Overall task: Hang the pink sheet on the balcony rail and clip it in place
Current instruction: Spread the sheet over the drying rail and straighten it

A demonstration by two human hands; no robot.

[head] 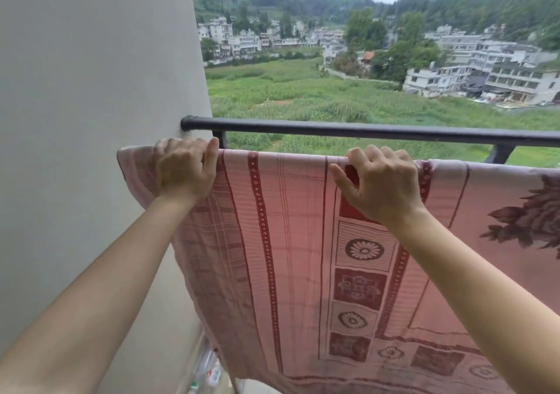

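Nearest in, some pale clutter down by the floor under the cloth, too blurry to name. Then two bare forearms reaching up and out. Left hand (185,172) curled over the top edge of the pink sheet (303,242) close to its left corner, fingers wrapped down the far side, thumb up along the hem. Right hand (381,184) further along the same edge, fingers hooked over the fold, thumb spread out across the red patterned border. Both closed on fabric, no clip anywhere in sight.

Sheet itself draped over something at hand height, hanging down toward the floor on this side. Can't tell from here whether a lower bar sits under that fold or just the hands holding it taut. Left corner flopping loose against the grey wall (91,90).

Just past the fold, the black top rail (363,129), bare, running from the wall off to the right on its posts. Beyond that a green field, then white blocks and wooded hills.

Risks, as a guess: high up and open, so any gust under that much loose cloth could yank it off the moment one hand lets go for a clip. Loose left corner most likely to slide first. Uneven drape could also drag the whole thing over to the heavier side. Probably worth pinning the corner end first.
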